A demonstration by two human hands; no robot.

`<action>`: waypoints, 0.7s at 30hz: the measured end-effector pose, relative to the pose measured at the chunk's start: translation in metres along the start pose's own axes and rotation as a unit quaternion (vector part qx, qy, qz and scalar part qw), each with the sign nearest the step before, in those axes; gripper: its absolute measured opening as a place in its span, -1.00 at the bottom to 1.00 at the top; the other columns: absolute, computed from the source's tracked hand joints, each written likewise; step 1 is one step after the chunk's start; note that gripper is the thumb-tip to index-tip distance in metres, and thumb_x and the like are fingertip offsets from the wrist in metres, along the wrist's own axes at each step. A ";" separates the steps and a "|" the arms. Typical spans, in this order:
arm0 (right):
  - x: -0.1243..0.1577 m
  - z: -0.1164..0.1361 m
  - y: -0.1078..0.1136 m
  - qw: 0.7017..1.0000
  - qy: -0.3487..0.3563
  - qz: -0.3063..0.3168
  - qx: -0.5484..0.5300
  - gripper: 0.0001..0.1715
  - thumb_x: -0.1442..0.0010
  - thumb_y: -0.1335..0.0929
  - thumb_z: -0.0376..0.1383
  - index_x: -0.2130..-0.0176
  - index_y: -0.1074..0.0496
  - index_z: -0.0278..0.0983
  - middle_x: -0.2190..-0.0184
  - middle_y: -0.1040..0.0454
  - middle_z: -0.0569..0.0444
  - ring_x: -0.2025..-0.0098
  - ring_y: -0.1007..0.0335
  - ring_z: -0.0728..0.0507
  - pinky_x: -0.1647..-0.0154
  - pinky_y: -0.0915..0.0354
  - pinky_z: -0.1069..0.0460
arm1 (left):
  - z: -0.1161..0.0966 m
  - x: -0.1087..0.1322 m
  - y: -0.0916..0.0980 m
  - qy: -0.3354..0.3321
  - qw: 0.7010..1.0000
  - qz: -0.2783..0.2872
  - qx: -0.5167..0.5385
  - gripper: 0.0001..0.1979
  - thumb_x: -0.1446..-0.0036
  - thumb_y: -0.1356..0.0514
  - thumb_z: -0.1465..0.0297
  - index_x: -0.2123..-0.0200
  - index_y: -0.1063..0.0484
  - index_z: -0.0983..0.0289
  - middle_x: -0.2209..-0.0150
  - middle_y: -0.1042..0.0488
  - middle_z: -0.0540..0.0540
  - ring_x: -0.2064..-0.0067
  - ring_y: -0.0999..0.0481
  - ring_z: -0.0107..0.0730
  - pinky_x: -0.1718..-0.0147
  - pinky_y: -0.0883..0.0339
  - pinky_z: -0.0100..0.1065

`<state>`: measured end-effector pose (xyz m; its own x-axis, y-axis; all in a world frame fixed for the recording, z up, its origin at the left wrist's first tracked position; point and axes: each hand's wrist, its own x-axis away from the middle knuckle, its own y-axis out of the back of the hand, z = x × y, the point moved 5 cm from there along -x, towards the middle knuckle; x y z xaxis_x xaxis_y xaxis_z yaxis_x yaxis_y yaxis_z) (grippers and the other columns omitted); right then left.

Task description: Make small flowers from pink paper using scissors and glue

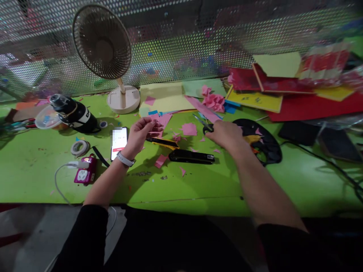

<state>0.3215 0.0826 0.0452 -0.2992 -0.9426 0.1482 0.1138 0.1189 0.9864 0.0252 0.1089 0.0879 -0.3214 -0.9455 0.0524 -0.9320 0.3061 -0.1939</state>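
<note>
Above the green table (pixel 181 185), my left hand (pixel 143 132) has its fingers curled near pink paper scraps (pixel 164 120); whether it holds anything small is hidden. My right hand (pixel 225 136) is closed on the dark handles of a pair of scissors (pixel 200 120), whose blades point up and left beside a long pink paper strip (pixel 202 108). Between the hands lie a yellow and black cutter (pixel 164 142), a black stapler (pixel 191 156) and a pink paper square (pixel 189 129). Crumpled pink paper flowers (pixel 213 100) sit behind the scissors.
A fan (pixel 123 100) stands at the back left. Around it are a black bottle (pixel 76 115), a phone (pixel 119 141), a tape roll (pixel 79 147) and a magenta power adapter (pixel 85 170). A black tray (pixel 272 145) and red folders (pixel 306 107) lie at right.
</note>
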 end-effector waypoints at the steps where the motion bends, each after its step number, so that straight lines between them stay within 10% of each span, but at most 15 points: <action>1: 0.002 -0.002 0.005 1.000 0.004 -0.014 -0.017 -0.67 -0.07 -0.43 -0.19 0.19 -0.52 -0.33 0.30 -0.56 -0.28 0.22 -0.51 -0.43 0.31 -0.35 -0.19 | 0.002 0.001 -0.001 0.004 1.000 0.004 0.004 -0.74 -0.11 -0.35 0.25 0.28 -0.43 0.31 0.28 -0.62 0.11 0.30 -0.63 -0.44 0.30 -0.50 -0.41; 6: 0.022 0.003 0.027 0.953 0.061 -0.044 -0.295 -0.71 0.00 -0.48 -0.11 0.35 -0.42 -0.21 0.42 -0.51 -0.04 0.38 -0.46 -0.24 0.36 -0.37 -0.12 | 0.010 0.005 -0.011 0.037 0.998 0.028 0.046 -0.68 -0.05 -0.39 0.25 0.26 -0.42 0.34 0.29 -0.62 0.12 0.31 -0.64 -0.43 0.29 -0.51 -0.41; 12: 0.055 0.050 0.019 0.787 0.127 0.173 -0.578 -0.46 0.18 -0.58 0.03 0.34 -0.41 -0.22 0.43 -0.48 0.06 0.48 -0.37 -0.07 0.56 -0.37 0.02 | 0.009 0.014 -0.020 0.049 0.994 0.053 0.085 -0.68 -0.06 -0.39 0.25 0.29 -0.38 0.31 0.29 -0.63 0.10 0.29 -0.65 -0.38 0.31 -0.52 -0.39; 21: 0.077 0.089 0.009 0.749 0.190 0.248 -0.584 -0.40 0.14 -0.56 0.08 0.29 -0.35 -0.23 0.43 -0.38 0.14 0.51 -0.26 0.01 0.52 -0.30 0.07 | 0.009 0.016 -0.024 0.040 0.994 0.051 0.091 -0.62 -0.03 -0.40 0.18 0.28 -0.36 0.31 0.33 -0.60 0.07 0.34 -0.63 -0.42 0.34 -0.51 -0.39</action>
<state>0.2153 0.0388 0.0723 0.3193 -0.9203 0.2260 0.9399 0.3380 0.0485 0.0438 0.0850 0.0844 -0.4323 -0.8963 0.0992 -0.8505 0.3687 -0.3750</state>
